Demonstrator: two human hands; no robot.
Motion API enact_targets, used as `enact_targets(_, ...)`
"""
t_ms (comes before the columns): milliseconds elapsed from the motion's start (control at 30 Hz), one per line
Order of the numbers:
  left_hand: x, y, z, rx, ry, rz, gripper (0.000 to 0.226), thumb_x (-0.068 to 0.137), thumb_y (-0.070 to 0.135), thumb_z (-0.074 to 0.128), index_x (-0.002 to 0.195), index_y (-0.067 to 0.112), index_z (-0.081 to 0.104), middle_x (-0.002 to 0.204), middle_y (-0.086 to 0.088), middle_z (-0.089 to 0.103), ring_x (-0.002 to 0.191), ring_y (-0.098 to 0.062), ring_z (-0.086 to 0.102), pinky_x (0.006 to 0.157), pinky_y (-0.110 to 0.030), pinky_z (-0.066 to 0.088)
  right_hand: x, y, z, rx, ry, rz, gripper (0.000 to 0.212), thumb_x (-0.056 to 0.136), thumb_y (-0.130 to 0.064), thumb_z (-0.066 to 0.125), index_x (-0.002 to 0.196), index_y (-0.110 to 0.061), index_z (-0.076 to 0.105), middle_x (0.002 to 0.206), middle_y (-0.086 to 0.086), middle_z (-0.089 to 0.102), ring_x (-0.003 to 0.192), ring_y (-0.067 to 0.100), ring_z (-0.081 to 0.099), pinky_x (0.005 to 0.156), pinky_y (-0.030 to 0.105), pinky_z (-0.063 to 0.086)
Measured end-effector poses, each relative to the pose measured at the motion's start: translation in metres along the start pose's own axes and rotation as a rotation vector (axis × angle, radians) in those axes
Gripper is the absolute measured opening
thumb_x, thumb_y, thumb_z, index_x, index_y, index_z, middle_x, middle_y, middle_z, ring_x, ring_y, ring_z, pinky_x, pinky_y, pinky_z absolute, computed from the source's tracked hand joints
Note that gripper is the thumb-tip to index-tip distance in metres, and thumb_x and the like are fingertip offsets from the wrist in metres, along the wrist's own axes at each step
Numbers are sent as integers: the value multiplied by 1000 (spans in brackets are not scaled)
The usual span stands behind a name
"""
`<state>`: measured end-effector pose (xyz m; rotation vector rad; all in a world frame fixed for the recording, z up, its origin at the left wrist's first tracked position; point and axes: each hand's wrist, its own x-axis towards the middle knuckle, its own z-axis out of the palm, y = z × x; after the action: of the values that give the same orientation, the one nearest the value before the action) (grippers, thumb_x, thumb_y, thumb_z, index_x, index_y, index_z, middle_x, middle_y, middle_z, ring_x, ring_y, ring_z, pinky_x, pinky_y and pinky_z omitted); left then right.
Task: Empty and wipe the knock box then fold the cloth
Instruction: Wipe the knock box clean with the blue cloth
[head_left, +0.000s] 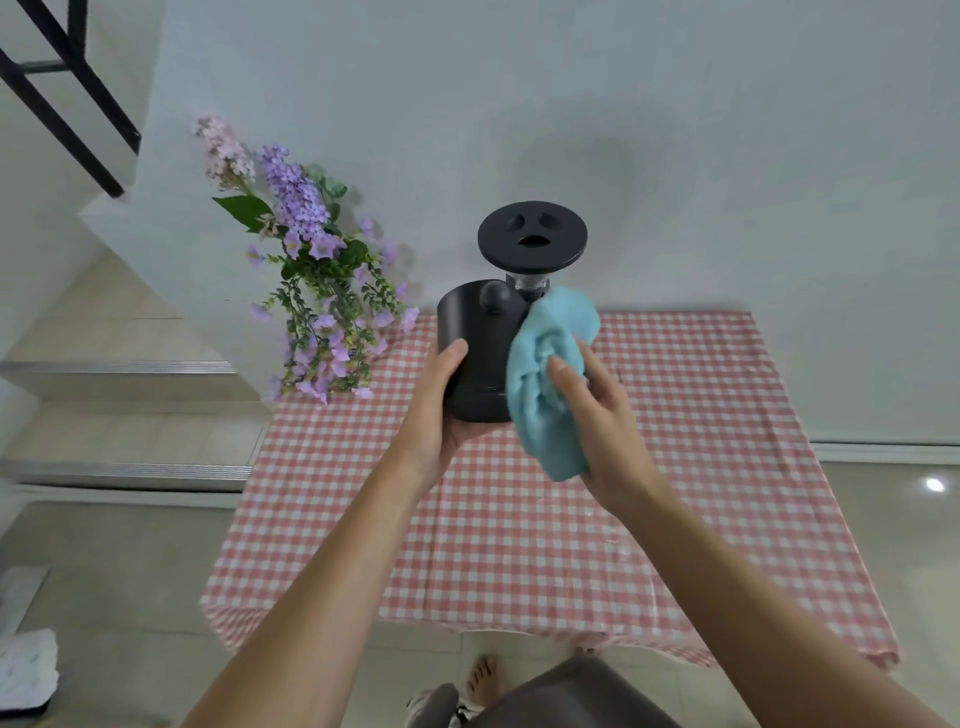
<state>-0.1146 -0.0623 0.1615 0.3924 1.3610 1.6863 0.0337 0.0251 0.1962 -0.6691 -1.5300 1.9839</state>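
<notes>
The left hand (441, 410) cups the black knock box (475, 358) from below and the side, thumb on its wall, lifting it above the checked desk (519, 519). The right hand (602, 415) grips the bunched blue cloth (545, 384) and presses it to the box's right side, both forearms reaching forward. The cloth hides that side, and a black round-topped stand (532, 239) behind is partly covered.

arms: both forearms bare to frame edge, no sleeves in view | left hand (441, 410): no rings, no watch, no glove | right hand (602, 410): bare wrist, fingers (563, 371) with short plain nails | legs: grey garment (576, 696) over the knee | foot (483, 678): bare, toes showing, on floor
</notes>
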Motion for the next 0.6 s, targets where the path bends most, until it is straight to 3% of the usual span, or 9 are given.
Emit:
enact_targets(67, -2, -2, -2, -24, -22, -37, 57, 101, 48, 50, 141, 9, 64, 126, -14, 78, 112, -30, 77, 94, -52, 62, 6, -1, -6, 107, 27, 116, 27, 103, -28, 52, 125, -23, 67, 115, 2, 76, 108, 22, 72, 90, 32, 59)
enact_targets(167, -1, 0, 1, 85, 0, -57, 60, 99, 51, 53, 143, 12, 62, 133, -14, 75, 124, -31, 71, 112, -60, 52, 14, -2, -7, -13, 30, 93, 31, 103, -31, 51, 131, -29, 63, 119, -4, 75, 112, 15, 70, 99, 34, 55)
enact_targets(267, 2, 4, 6, 290, 37, 85, 60, 89, 58, 65, 143, 33, 59, 135, 4, 74, 126, -16, 70, 110, -47, 55, 12, -2, 0, -198, -11, -46, 40, 103, -26, 51, 142, -35, 54, 129, -8, 69, 118, 4, 65, 98, 21, 52)
enact_targets(333, 3, 6, 10, 310, 66, 138, 52, 89, 59, 69, 137, 42, 60, 133, 9, 75, 123, -14, 73, 105, -44, 58, 11, 4, -1, -243, -56, -108, 44, 104, -22, 50, 147, -29, 48, 140, -1, 61, 128, 7, 59, 104, 21, 48)
enact_targets(433, 1, 9, 12, 71, 72, 28, 54, 101, 57, 58, 143, 24, 63, 134, -10, 76, 116, -29, 76, 93, -50, 64, 8, 14, -10, -120, -32, -42, 37, 105, -24, 48, 141, -26, 55, 137, 1, 64, 129, 14, 59, 111, 33, 46)
enact_targets(533, -1, 11, 7, -53, 42, -39, 65, 102, 62, 49, 140, 12, 67, 133, -17, 75, 116, -35, 73, 103, -60, 56, 4, 21, -18, 65, 50, 151, 27, 105, -31, 46, 124, -38, 64, 118, -7, 74, 122, 25, 64, 99, 41, 56)
enact_targets(600, 2, 11, 5, -36, 45, -28, 60, 105, 61, 43, 131, 16, 72, 128, -12, 78, 116, -31, 72, 108, -57, 53, 3, 20, -18, 142, 43, 172, 29, 105, -30, 45, 128, -37, 61, 119, -6, 74, 121, 27, 65, 92, 38, 60)
